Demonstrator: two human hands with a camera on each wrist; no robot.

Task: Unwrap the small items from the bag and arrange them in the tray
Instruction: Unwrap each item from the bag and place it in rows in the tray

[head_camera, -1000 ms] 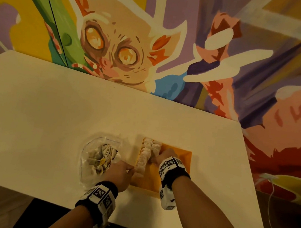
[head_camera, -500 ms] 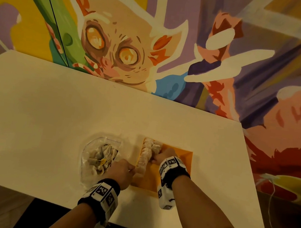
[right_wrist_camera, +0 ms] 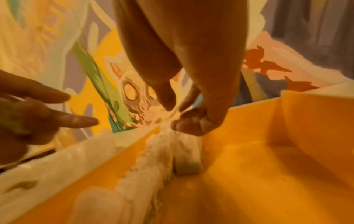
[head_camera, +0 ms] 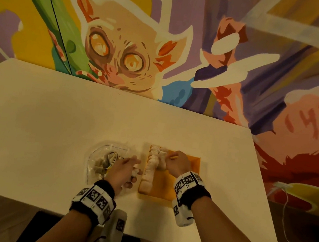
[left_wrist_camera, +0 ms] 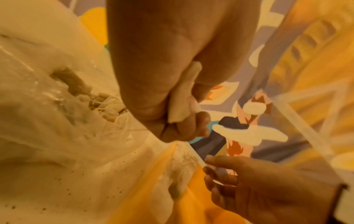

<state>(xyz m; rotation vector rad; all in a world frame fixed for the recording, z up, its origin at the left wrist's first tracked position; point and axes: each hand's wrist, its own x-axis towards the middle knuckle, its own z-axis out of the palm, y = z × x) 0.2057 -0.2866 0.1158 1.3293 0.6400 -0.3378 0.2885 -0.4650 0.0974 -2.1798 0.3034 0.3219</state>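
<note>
An orange tray (head_camera: 189, 164) lies on the table with small white items (head_camera: 152, 167) in rows along its left side. Left of it sits a clear plastic bag (head_camera: 99, 153) with more wrapped pieces and loose wrappers. My left hand (head_camera: 127, 169) hovers between bag and tray. In the left wrist view, this hand (left_wrist_camera: 184, 121) pinches a small white item (left_wrist_camera: 182, 103) between thumb and fingers. My right hand (head_camera: 177, 162) is inside the tray beside the rows. In the right wrist view its fingers (right_wrist_camera: 189, 125) hang loosely curled over the white items (right_wrist_camera: 153, 159), holding nothing.
The cream table (head_camera: 55, 119) stands against a painted mural wall (head_camera: 183, 44). Its front edge runs just below my wrists. A thin white cable (head_camera: 286, 224) hangs off the right side. The tray's right half (right_wrist_camera: 268, 166) is bare orange.
My left hand has drawn back a little from the tray's left edge toward the bag. My right hand stays over the rows, shifted slightly farther up the tray.
</note>
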